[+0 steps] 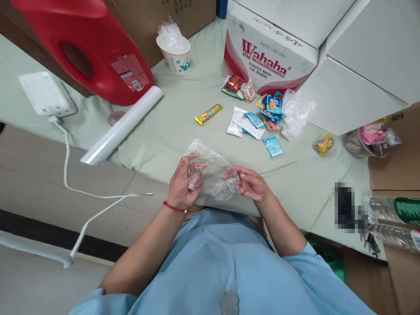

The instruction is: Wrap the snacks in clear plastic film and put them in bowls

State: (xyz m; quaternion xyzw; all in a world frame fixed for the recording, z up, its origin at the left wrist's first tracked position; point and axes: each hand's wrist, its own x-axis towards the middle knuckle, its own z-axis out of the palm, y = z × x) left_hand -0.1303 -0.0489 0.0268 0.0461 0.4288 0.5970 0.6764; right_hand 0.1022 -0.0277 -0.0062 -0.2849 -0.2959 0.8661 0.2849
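Observation:
A clear plastic bag [213, 168] is spread between my two hands, above the near edge of the cloth-covered table [170, 122]. My left hand [185, 179] grips its left side, with some of the film lying over the fingers. My right hand [251, 181] pinches the crumpled right end. Beyond the bag lies a yellow snack stick [209, 114]. Farther right are white sachets [246, 122], a light-blue packet [273, 146] and a pile of small blue snack packets [273, 105] beside another crumpled clear bag [295, 113].
A roll of plastic film [123, 124] lies left, near a red jug [98, 48] and a white power bank [47, 94] with a cable. At the back stand a paper cup [174, 50] and a Wahaha carton [269, 52]. Plastic bottles [383, 210] lie right.

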